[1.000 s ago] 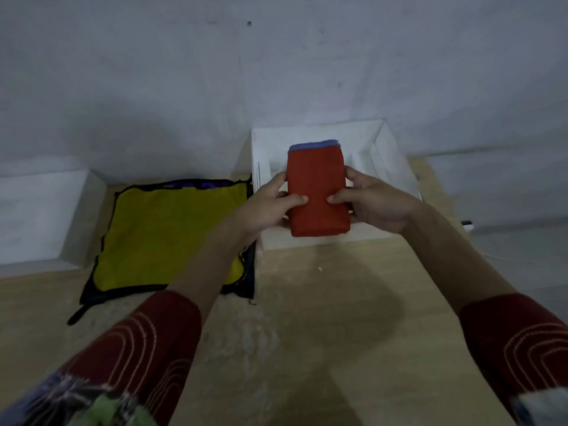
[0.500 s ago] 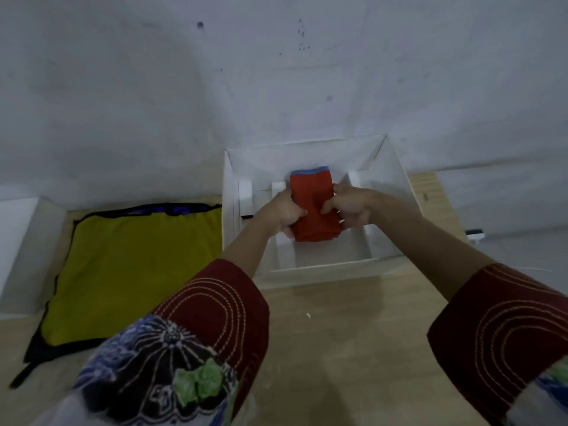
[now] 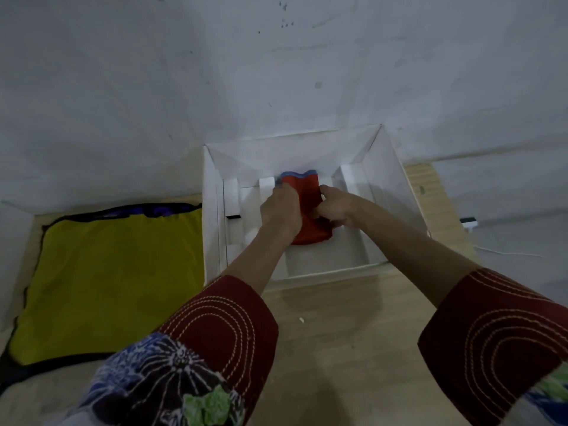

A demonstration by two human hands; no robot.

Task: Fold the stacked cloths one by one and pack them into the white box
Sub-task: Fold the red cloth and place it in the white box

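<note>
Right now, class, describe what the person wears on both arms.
Both forearms are bare. Each arm has a dark red sleeve with pale stitched concentric arches, ending above the elbow; the right sleeve matches. Nearer the camera, a blue, white and green floral fabric shows.

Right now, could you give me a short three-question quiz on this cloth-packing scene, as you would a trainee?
1. True or false: the folded red cloth is inside the white box.
2. Which hands have a grip on it? A) left hand only B) right hand only C) both
3. What colour is the top cloth of the stack beside the box?

Key: 1 true; 2 C; 3 yellow.
</note>
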